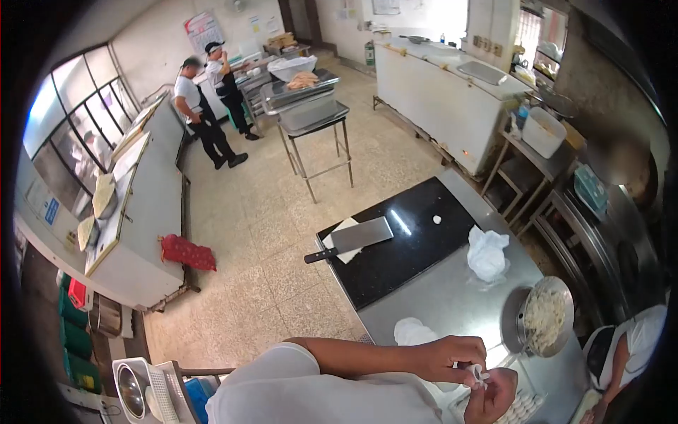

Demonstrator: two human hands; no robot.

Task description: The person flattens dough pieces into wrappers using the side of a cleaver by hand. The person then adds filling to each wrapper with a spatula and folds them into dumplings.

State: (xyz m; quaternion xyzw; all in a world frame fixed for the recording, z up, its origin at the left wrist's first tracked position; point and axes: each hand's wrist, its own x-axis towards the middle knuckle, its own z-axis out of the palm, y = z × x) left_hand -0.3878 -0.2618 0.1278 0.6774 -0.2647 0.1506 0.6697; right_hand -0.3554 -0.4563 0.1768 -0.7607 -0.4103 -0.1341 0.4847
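Bright light enters through the windows (79,106) at ten o'clock and burns out white at one o'clock. Glare streaks the black board (415,249). Fisheye edges curve into black corners; three o'clock is smeared.

Daylight over a speckled floor (240,226)

Far beyond the hands (452,355), pale walls (155,32) carry a poster (203,32). Well to their left, a dark-framed window (70,106) glows above white cabinets (145,226). Ahead and left of them, a metal stand (347,152) rises from the floor. Below the hands, a steel worktop (452,297) gleams; past it, straight ahead, a long white cabinet (438,106) stands beneath bright glare.
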